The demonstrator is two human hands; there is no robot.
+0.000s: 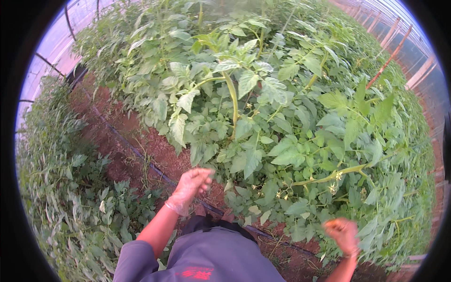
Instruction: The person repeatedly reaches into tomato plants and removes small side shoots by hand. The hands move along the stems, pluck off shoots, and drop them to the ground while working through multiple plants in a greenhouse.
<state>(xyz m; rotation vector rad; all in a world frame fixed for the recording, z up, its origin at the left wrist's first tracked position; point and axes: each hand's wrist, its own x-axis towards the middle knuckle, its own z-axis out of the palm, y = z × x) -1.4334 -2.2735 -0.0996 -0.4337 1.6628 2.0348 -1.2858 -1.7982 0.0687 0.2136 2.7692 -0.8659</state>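
Note:
My left hand (pixel 193 184), in a thin clear plastic glove, is held over the soil path with its fingers curled in; nothing shows in it. Ahead of it is leafy tomato foliage (pixel 246 158). My right hand (pixel 342 233) is blurred and bent at the fingers, close to the lower leaves on the right. An orange patch shows at its fingertips; whether that is a held thing or a stain, I cannot tell. Above this hand, a tomato stem (pixel 347 170) slants across with yellow flowers (pixel 332 188). Another thick stem (pixel 233 100) arches upright in the middle.
A dark drip irrigation hose (pixel 155 168) runs diagonally along the reddish soil path (pixel 118 155), passing by my feet. Another row of plants (pixel 70 197) borders the path on the left. A reddish pole (pixel 389 58) leans among the plants at the right, near the greenhouse wall (pixel 428 97).

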